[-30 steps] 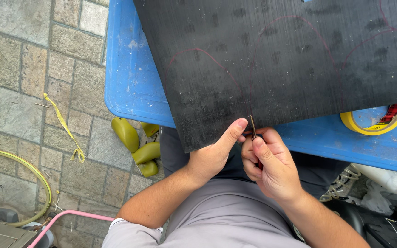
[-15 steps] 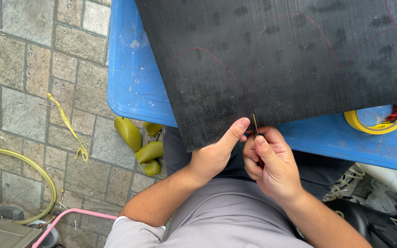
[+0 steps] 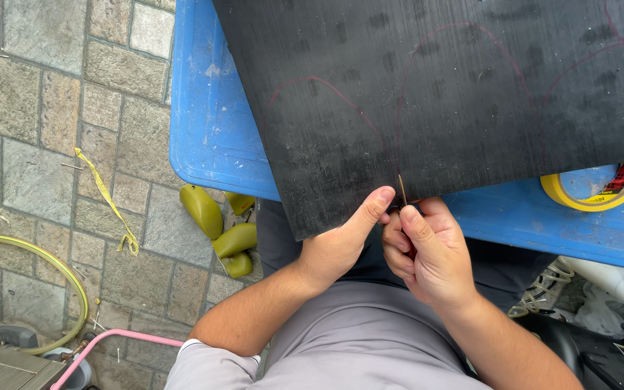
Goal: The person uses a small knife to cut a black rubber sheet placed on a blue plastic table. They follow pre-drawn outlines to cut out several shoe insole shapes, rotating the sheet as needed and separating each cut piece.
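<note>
Left hand (image 3: 341, 245) thumb pressing black rubber sheet (image 3: 435, 101) edge, right hand (image 3: 431, 253) fingers apparently pinching thin blade (image 3: 401, 191)

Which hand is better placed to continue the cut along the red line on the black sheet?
Probably the right hand: it grips the thin blade, whose tip sits at the near edge of the black sheet. The left hand only presses its thumb on that edge beside the blade, steadying it.
</note>
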`<state>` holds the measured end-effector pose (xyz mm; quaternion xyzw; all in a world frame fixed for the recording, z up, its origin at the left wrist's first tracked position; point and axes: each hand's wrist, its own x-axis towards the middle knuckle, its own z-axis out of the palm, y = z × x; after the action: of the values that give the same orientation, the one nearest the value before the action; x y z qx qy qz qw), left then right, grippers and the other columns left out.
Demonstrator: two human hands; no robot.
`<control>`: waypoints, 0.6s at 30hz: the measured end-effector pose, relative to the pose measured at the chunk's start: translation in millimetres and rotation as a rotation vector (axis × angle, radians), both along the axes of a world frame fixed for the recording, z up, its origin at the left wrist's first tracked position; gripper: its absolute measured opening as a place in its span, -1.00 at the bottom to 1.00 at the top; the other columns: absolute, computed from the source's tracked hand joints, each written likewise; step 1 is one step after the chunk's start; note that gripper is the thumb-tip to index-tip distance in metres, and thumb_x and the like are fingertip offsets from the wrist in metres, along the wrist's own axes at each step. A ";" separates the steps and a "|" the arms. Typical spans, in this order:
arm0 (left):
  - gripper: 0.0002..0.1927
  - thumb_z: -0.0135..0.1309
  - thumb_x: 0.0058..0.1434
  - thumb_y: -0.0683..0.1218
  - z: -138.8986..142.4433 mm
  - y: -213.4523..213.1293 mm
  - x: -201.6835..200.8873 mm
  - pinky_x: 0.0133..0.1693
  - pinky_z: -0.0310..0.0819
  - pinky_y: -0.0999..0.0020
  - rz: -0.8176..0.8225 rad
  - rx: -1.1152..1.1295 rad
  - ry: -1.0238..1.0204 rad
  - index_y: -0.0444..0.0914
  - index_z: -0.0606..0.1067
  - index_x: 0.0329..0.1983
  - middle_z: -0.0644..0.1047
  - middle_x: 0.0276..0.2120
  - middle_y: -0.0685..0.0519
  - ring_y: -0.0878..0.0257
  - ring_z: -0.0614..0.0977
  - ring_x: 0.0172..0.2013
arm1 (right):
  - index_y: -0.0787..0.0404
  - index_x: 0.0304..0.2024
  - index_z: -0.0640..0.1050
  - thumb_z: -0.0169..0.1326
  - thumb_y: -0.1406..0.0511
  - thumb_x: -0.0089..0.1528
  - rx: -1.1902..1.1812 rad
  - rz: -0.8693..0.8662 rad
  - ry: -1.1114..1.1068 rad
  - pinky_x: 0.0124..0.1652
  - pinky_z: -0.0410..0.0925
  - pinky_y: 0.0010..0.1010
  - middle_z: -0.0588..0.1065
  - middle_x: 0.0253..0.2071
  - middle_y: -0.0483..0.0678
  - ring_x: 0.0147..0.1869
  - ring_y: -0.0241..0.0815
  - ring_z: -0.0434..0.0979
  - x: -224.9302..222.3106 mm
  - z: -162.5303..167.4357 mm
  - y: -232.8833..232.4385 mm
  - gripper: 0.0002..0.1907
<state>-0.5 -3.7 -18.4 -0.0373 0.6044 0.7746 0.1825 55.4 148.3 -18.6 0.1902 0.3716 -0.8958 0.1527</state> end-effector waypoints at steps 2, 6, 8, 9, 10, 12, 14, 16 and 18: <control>-0.89 0.17 0.38 -0.14 -0.2 0.0 0.0 -0.27 0.61 0.51 0.006 0.039 -0.007 -0.30 0.60 -0.18 0.63 -0.29 0.08 0.38 0.65 -0.33 | 0.28 -0.01 0.35 -0.11 0.20 0.48 -0.021 -0.003 0.022 -0.67 0.02 -0.59 0.27 -0.48 -0.09 -0.62 -0.41 0.09 0.8 -3.1 -0.5 -0.75; -0.88 0.16 0.39 -0.15 -0.4 -0.1 0.1 -0.25 0.62 0.50 -0.009 0.033 -0.015 -0.32 0.61 -0.16 0.64 -0.27 0.06 0.36 0.66 -0.30 | 0.24 0.05 0.37 -0.11 0.20 0.47 -0.027 -0.024 0.042 -0.66 0.02 -0.60 0.26 -0.47 -0.10 -0.61 -0.42 0.07 2.3 -5.7 -1.7 -0.76; -0.88 0.16 0.39 -0.15 -0.4 -0.4 0.3 -0.24 0.62 0.49 -0.004 0.056 -0.012 -0.32 0.60 -0.14 0.64 -0.24 0.05 0.36 0.67 -0.29 | 0.23 0.06 0.39 -0.10 0.21 0.48 -0.014 -0.022 0.058 -0.66 0.02 -0.60 0.26 -0.47 -0.11 -0.60 -0.42 0.07 2.0 -5.5 -2.0 -0.77; -0.88 0.16 0.39 -0.15 -0.5 -0.5 0.4 -0.23 0.63 0.49 -0.002 0.060 -0.014 -0.32 0.60 -0.14 0.64 -0.24 0.05 0.36 0.67 -0.29 | 0.23 0.05 0.39 -0.10 0.21 0.48 -0.011 -0.025 0.055 -0.66 0.02 -0.61 0.26 -0.47 -0.10 -0.60 -0.42 0.07 1.6 -5.0 -2.3 -0.77; -0.88 0.16 0.39 -0.15 -0.6 -0.5 0.5 -0.23 0.63 0.49 0.000 0.064 -0.015 -0.32 0.60 -0.14 0.64 -0.24 0.05 0.36 0.67 -0.29 | 0.23 0.05 0.39 -0.09 0.21 0.48 -0.009 -0.028 0.053 -0.65 0.02 -0.61 0.26 -0.47 -0.10 -0.60 -0.43 0.07 1.3 -4.5 -2.8 -0.78; -0.88 0.16 0.38 -0.15 -0.8 -0.5 0.6 -0.23 0.63 0.49 0.002 0.065 -0.015 -0.32 0.60 -0.14 0.64 -0.25 0.06 0.36 0.67 -0.29 | 0.22 0.06 0.40 -0.09 0.22 0.47 0.000 -0.035 0.048 -0.65 0.03 -0.62 0.28 -0.45 -0.09 -0.59 -0.43 0.07 0.6 -3.0 -3.8 -0.78; -0.88 0.16 0.37 -0.15 -0.8 -0.8 0.5 -0.25 0.63 0.49 0.002 0.058 -0.013 -0.32 0.60 -0.14 0.63 -0.25 0.08 0.37 0.67 -0.30 | 0.21 0.07 0.40 -0.09 0.22 0.47 0.011 -0.041 0.045 -0.65 0.04 -0.63 0.32 -0.42 -0.08 -0.59 -0.44 0.09 0.2 -1.5 -5.0 -0.77; -0.88 0.16 0.39 -0.15 -0.1 -1.4 0.2 -0.26 0.58 0.50 -0.007 0.017 0.003 -0.32 0.60 -0.17 0.61 -0.30 0.09 0.38 0.63 -0.32 | 0.20 0.06 0.40 -0.09 0.22 0.44 0.042 -0.053 0.017 -0.68 0.04 -0.63 0.39 -0.37 -0.02 -0.62 -0.45 0.12 -0.2 0.2 -5.3 -0.77; -0.88 0.16 0.41 -0.14 1.2 -2.5 -0.8 -0.27 0.56 0.50 -0.024 -0.010 0.004 -0.31 0.60 -0.19 0.60 -0.34 0.10 0.38 0.61 -0.33 | 0.23 0.06 0.41 -0.09 0.23 0.44 0.043 -0.053 0.024 -0.68 0.05 -0.64 0.43 -0.37 0.01 -0.63 -0.46 0.15 -1.5 1.1 -4.9 -0.76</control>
<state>-1.3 -6.2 -17.2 -0.0295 0.6088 0.7695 0.1907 53.9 143.4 -17.6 0.1925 0.3873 -0.8936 0.1201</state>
